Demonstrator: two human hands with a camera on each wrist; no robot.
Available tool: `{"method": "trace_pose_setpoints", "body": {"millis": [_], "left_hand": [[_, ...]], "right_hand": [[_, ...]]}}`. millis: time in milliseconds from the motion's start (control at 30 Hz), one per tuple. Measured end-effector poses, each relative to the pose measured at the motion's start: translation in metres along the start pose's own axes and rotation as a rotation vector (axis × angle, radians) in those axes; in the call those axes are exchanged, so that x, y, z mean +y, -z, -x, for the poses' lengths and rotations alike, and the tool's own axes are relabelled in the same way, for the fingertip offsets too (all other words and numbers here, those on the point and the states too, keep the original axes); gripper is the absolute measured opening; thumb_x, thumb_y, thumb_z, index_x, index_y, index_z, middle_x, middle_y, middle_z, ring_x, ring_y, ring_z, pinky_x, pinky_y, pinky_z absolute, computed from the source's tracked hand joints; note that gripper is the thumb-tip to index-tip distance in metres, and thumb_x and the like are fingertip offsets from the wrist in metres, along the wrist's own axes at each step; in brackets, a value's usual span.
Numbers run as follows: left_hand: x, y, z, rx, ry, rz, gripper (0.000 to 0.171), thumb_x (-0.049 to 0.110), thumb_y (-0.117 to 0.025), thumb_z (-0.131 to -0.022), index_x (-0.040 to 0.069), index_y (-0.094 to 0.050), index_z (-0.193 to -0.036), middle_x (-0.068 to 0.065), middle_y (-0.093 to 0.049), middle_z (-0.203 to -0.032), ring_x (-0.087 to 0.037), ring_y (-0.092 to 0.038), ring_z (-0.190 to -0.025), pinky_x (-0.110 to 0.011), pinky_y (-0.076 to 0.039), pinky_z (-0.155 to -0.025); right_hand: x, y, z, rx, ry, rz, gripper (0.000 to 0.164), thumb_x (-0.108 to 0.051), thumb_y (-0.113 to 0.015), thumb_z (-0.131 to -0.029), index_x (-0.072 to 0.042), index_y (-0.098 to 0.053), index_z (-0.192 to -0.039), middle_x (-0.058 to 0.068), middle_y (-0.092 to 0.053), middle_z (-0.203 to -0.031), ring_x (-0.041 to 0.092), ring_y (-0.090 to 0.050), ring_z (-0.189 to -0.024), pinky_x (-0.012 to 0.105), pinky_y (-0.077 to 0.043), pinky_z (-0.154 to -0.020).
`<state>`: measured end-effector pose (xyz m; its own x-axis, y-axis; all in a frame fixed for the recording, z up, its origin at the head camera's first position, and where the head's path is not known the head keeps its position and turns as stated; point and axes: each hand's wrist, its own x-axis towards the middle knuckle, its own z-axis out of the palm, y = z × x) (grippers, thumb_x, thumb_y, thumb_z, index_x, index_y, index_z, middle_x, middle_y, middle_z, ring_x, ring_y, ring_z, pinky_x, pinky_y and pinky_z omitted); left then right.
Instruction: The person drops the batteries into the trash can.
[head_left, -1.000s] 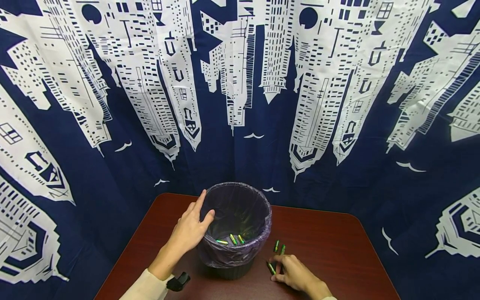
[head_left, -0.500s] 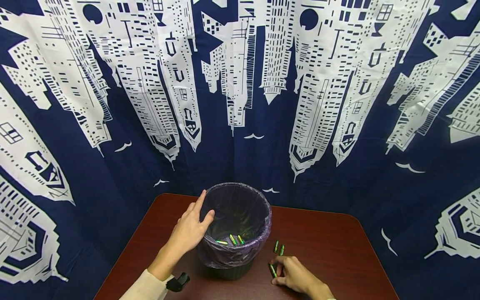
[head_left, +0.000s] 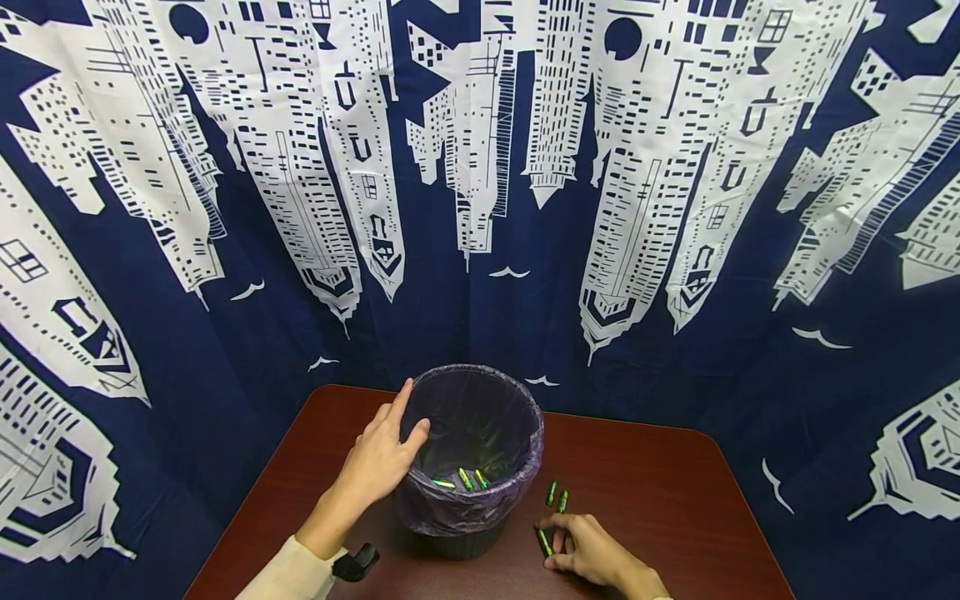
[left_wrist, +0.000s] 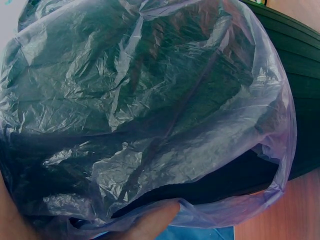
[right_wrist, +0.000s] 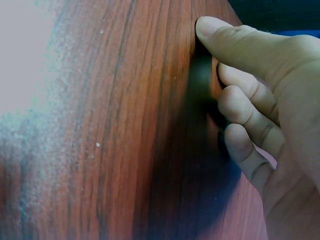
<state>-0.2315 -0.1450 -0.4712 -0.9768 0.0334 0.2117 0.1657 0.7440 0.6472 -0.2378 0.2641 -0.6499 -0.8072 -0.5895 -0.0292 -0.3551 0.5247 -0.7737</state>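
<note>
A bin point(head_left: 459, 546) with a thin purple liner point(head_left: 517, 492) stands mid-table, several green batteries point(head_left: 466, 479) visible inside. My left hand point(head_left: 378, 454) rests at its left rim, index finger straight along the edge and thumb over the opening. In the left wrist view, one finger point(left_wrist: 155, 220) touches the liner's edge. To the bin's right, my right hand point(head_left: 592, 550) pinches a dark-and-green battery point(head_left: 545, 542) by its ends, low at the tabletop. The right wrist view shows the thumb point(right_wrist: 215, 30) and curled fingers, the battery there lost in dark blur.
Two more green batteries point(head_left: 552, 492) lie on the brown table point(head_left: 652, 475), just beyond the right hand. Behind the table hangs a navy cloth point(head_left: 480, 317) printed with white buildings. A black strap point(head_left: 356, 564) is on the left wrist.
The fingers of my right hand have shifted very slightly around the battery on the table. My left hand and the bin stay where they were.
</note>
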Motion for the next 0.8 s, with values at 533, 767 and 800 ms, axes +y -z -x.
{"method": "trace_pose_setpoints", "body": {"millis": [533, 767, 800], "left_hand": [[0.0003, -0.0017, 0.0, -0.001, 0.004, 0.001, 0.08, 0.045, -0.063, -0.118, 0.024, -0.029, -0.187, -0.026, -0.059, -0.169, -0.055, -0.073, -0.139, -0.08, -0.061, -0.109], [-0.0004, -0.002, 0.0008, 0.007, 0.009, 0.003, 0.079, 0.044, -0.064, -0.118, 0.025, -0.029, -0.187, -0.026, -0.058, -0.17, -0.055, -0.073, -0.139, -0.08, -0.061, -0.108], [-0.0005, -0.0021, 0.0009, 0.009, 0.009, 0.004, 0.079, 0.045, -0.063, -0.118, 0.025, -0.029, -0.187, -0.026, -0.058, -0.17, -0.055, -0.073, -0.139, -0.079, -0.061, -0.108]], "right_hand": [[0.0027, -0.0021, 0.0001, 0.04, 0.01, 0.014, 0.044, -0.018, -0.097, -0.097, -0.001, -0.079, -0.133, -0.002, -0.073, -0.098, -0.004, -0.061, -0.076, 0.019, -0.055, -0.066], [0.0007, -0.0002, 0.0008, 0.092, 0.053, -0.004, 0.043, -0.018, -0.097, -0.097, 0.001, -0.078, -0.131, 0.001, -0.073, -0.104, -0.004, -0.063, -0.08, 0.019, -0.058, -0.067], [0.0005, 0.0001, 0.001, 0.099, 0.059, -0.008, 0.044, -0.017, -0.097, -0.098, 0.002, -0.077, -0.132, 0.002, -0.073, -0.105, -0.004, -0.063, -0.081, 0.02, -0.059, -0.068]]}}
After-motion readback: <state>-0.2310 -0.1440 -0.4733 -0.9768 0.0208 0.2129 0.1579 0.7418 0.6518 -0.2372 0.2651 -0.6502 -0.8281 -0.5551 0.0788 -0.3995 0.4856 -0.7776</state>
